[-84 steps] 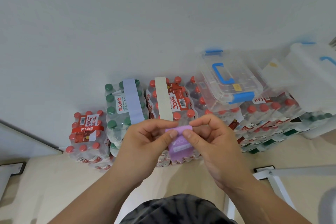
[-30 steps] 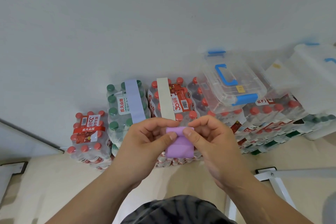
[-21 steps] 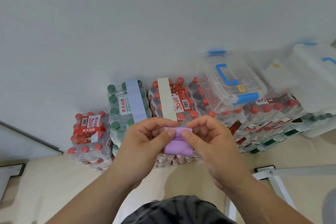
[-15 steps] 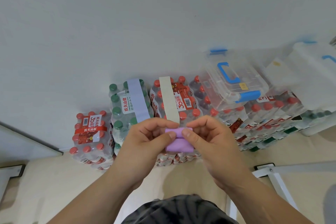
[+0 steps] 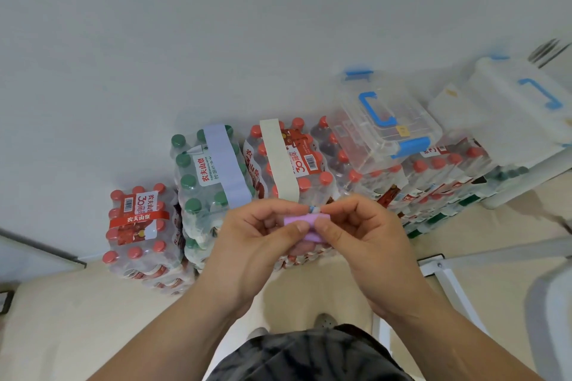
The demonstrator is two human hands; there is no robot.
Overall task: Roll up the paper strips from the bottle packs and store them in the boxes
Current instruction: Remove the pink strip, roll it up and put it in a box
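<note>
We find the left hand (image 5: 257,244) and right hand (image 5: 362,241) pinching a rolled lilac paper strip (image 5: 301,221), fingers clamped on it, before shrink-wrapped red-capped bottle packs (image 5: 139,226).

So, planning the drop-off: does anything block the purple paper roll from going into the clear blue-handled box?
Yes, its blue-handled lid is on. Nothing else visible lies between the purple paper roll and the clear plastic box.

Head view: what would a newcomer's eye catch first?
The left hand and right hand pinch a purple paper roll at centre. Behind, bottle packs line the wall, two topped by a pale blue strip and a beige strip. A clear box sits on packs at right.
</note>
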